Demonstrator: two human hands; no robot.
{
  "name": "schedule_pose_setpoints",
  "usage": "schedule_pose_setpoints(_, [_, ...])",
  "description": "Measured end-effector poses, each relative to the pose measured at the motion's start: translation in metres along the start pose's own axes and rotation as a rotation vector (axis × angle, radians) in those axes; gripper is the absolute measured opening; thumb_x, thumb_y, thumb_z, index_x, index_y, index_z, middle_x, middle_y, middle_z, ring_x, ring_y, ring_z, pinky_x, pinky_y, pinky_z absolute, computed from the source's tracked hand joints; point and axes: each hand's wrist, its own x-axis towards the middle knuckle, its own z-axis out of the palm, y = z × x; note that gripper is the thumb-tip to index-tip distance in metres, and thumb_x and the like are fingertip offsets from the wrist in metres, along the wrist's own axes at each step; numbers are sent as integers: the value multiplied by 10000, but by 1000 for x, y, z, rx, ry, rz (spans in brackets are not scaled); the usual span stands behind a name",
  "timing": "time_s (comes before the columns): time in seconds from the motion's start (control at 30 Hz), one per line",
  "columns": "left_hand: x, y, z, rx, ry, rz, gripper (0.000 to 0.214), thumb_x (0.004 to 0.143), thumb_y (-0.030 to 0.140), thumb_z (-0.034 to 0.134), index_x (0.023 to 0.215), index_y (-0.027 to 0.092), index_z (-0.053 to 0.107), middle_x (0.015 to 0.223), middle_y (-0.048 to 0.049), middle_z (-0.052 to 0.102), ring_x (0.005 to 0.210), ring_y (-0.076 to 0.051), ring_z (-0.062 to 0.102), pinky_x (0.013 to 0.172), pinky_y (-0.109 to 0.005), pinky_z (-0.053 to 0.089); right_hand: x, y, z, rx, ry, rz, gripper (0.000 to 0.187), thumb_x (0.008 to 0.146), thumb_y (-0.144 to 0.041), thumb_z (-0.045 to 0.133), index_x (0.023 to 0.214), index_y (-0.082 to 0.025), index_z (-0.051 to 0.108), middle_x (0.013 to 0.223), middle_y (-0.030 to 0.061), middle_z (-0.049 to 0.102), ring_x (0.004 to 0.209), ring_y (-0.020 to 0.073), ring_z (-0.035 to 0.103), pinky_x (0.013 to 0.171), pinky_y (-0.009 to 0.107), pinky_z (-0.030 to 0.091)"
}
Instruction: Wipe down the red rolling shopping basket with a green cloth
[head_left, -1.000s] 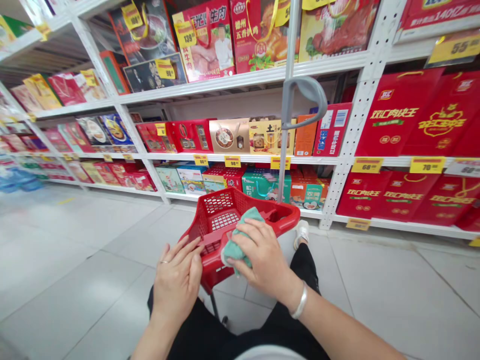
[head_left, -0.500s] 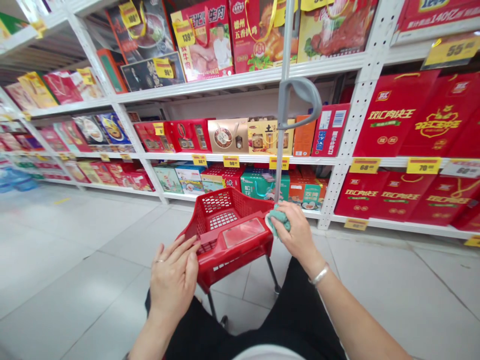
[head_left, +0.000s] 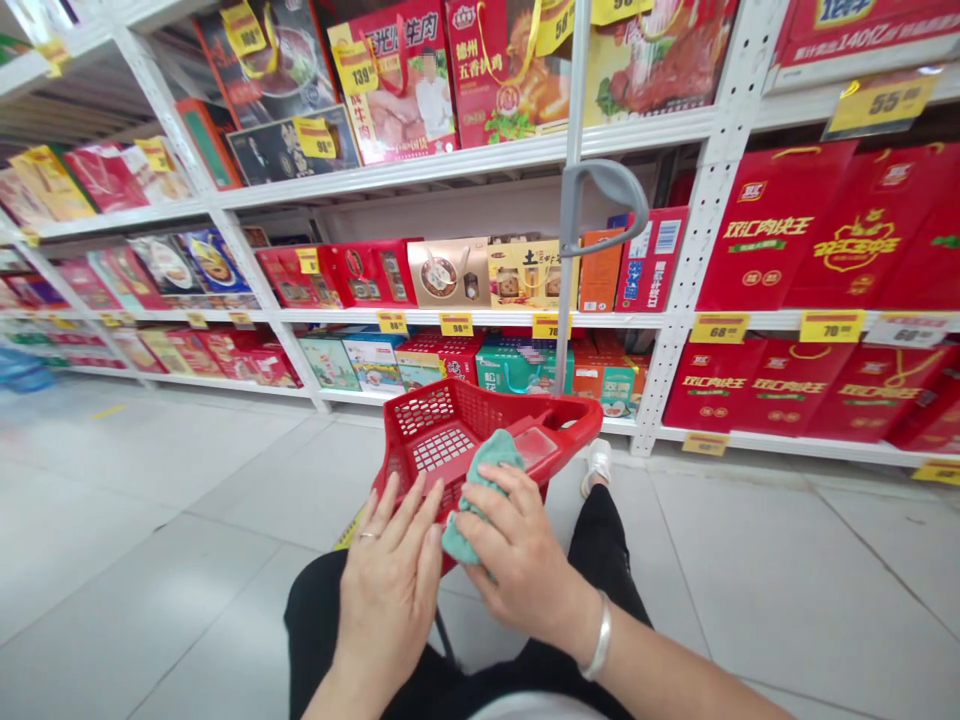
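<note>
A small red shopping cart [head_left: 574,425] with a perforated basket stands between my legs. My left hand [head_left: 390,590] lies on the near left part of its rim, fingers stretched out. Under the curled fingers of my right hand [head_left: 521,550] is a green cloth [head_left: 491,460], pressed on the cart's handle panel just right of my left hand. A grey pole [head_left: 566,330] rises from the cart's right side and carries a grey hook-shaped handle [head_left: 611,205]. The cloth and my hands hide the left part of the handle panel.
White shelves [head_left: 480,320] full of boxed goods with yellow price tags run along behind the cart. Red gift bags [head_left: 765,230] fill the right bay. Pale tiled floor [head_left: 187,540] lies around the cart. My white shoe [head_left: 597,466] is at its right.
My right hand has moved the cloth left along the handle from its right end to beside my left hand. The cart has turned somewhat, and my left hand has shifted right.
</note>
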Motion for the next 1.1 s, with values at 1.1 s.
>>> schedule_pose_setpoints(1.1, [16, -18, 12, -613, -454, -185, 452, 969, 385, 344, 819, 251, 747, 1068, -77, 771, 1238, -275, 599, 1166, -552, 341, 2, 104, -46, -126, 185, 332, 116, 913, -249, 594, 1017, -224, 640, 1073, 100, 667, 1052, 265, 594, 947, 459, 478])
